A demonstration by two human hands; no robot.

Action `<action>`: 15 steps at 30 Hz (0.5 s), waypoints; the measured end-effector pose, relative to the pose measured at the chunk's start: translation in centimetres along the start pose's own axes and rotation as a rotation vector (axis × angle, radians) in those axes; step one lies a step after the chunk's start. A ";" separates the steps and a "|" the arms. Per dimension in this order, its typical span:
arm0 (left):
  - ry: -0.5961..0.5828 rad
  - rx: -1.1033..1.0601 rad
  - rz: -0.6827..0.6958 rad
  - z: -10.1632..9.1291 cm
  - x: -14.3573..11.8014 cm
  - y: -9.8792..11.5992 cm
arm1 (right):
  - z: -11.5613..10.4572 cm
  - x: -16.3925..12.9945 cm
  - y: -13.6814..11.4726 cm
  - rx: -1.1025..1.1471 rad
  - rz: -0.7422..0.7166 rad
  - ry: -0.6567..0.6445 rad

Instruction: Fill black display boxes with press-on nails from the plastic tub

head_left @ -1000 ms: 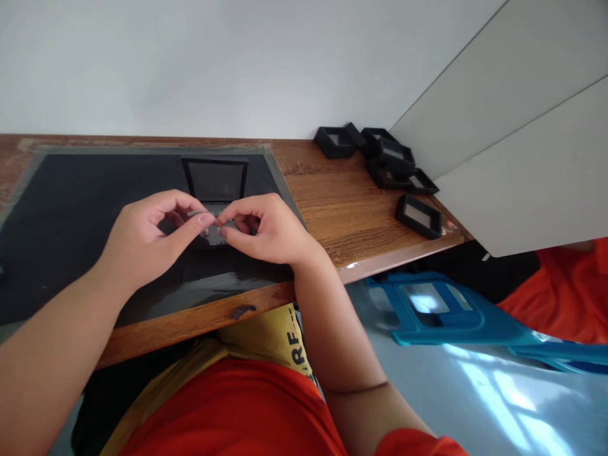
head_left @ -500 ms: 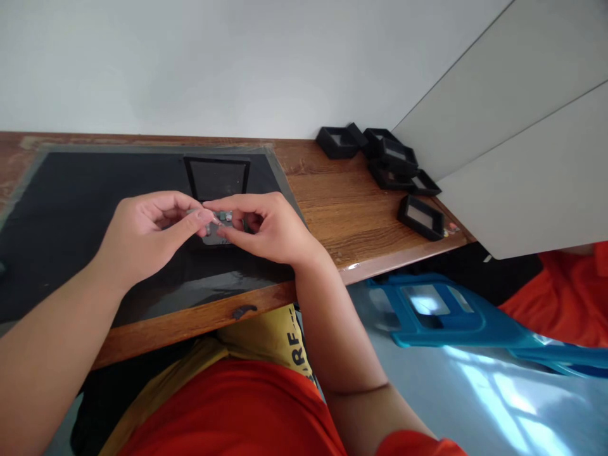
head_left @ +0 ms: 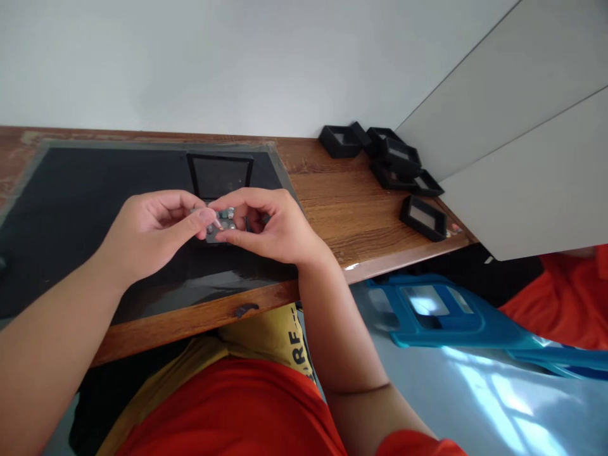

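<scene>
A brown wood-grain tabletop (head_left: 332, 209) runs against a plain pale wall (head_left: 213, 63). Most of its left part is covered by a black mat (head_left: 71, 209) with a grey border, glossy near the front edge. On the mat, just beyond the hands, lies a flat black square frame (head_left: 221, 175). Both hands meet over the mat: the left hand (head_left: 152, 234) and the right hand (head_left: 268, 225) each have their fingers (head_left: 206, 216) pinched together on a small grey part with little round beads (head_left: 223, 221), held between them just above the mat. Its exact shape is too small to tell.

Further right, near the back corner of the tabletop, a cluster of small black boxes (head_left: 384, 158) sits, with one more black box (head_left: 424, 218) apart from them near the right edge. A pale grey panel (head_left: 522, 139) leans in at the right. Below the tabletop edge stands a blue plastic chair (head_left: 441, 313) on a shiny pale floor (head_left: 475, 405).
</scene>
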State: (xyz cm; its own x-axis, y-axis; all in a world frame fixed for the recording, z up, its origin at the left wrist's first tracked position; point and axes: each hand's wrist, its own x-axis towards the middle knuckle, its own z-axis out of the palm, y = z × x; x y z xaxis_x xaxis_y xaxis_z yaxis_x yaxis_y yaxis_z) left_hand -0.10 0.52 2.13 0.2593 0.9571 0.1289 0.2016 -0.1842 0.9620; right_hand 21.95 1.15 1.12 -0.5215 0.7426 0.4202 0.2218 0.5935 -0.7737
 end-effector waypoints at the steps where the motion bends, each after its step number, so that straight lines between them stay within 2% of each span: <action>1: -0.001 -0.009 -0.006 0.0 0.0 -0.1 | 0.0 0.0 -0.1 0.015 0.000 0.009; 4: 0.028 0.008 -0.006 -0.1 0.1 -0.4 | -0.1 0.0 -0.1 0.032 0.021 0.048; 8: 0.167 0.017 0.005 -0.3 0.3 -1.1 | -0.6 -0.1 -0.1 -0.023 0.090 0.110; 10: 0.144 0.002 -0.016 -0.3 0.4 -1.2 | -0.8 -0.1 0.0 -0.045 0.100 0.110; 13: 0.061 -0.016 -0.040 -0.1 0.4 -1.0 | -0.7 -0.1 0.0 -0.044 0.078 0.052; 15: 0.047 -0.023 -0.045 -0.1 0.4 -0.8 | -0.5 -0.1 0.0 -0.025 0.049 0.020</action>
State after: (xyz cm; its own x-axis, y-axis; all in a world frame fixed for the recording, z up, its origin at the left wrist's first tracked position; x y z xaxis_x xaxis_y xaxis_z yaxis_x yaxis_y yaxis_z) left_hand -0.24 1.07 1.43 0.2057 0.9739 0.0956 0.1901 -0.1356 0.9724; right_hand 22.40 1.23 1.34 -0.4932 0.7769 0.3914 0.2678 0.5637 -0.7814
